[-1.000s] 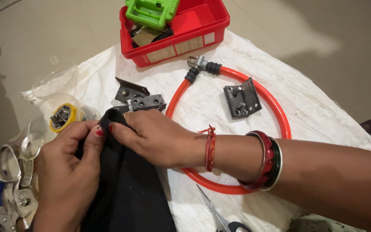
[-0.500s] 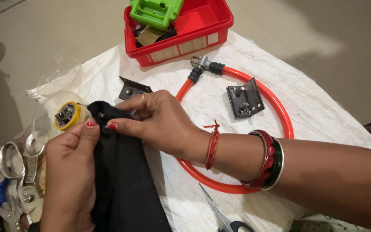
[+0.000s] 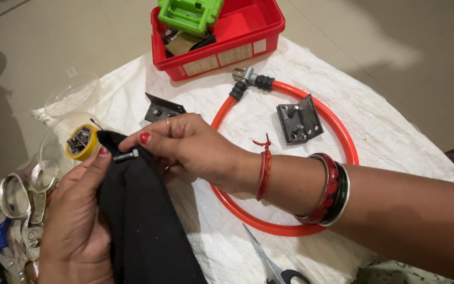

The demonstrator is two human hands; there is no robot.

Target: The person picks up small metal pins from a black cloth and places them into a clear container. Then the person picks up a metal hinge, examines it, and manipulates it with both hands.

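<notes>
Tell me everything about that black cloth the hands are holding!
The black cloth looks soft and matte, like thick fabric, with tiny pale specks of lint. It hangs in loose folds from its bunched top edge toward the bottom of the picture. The left hand grips its left side, and the right hand pinches its top, where a small silver bolt lies against it.

The left hand point(image 3: 77, 226) comes up from the lower left of the frame, back toward the camera, thumb stretched up and to the right, fingers curled under and hidden. The right forearm enters from the lower right edge and runs left across the middle. The right hand point(image 3: 190, 147) lies palm down at centre left, thumb and forefinger pinched together at its left tip.
</notes>
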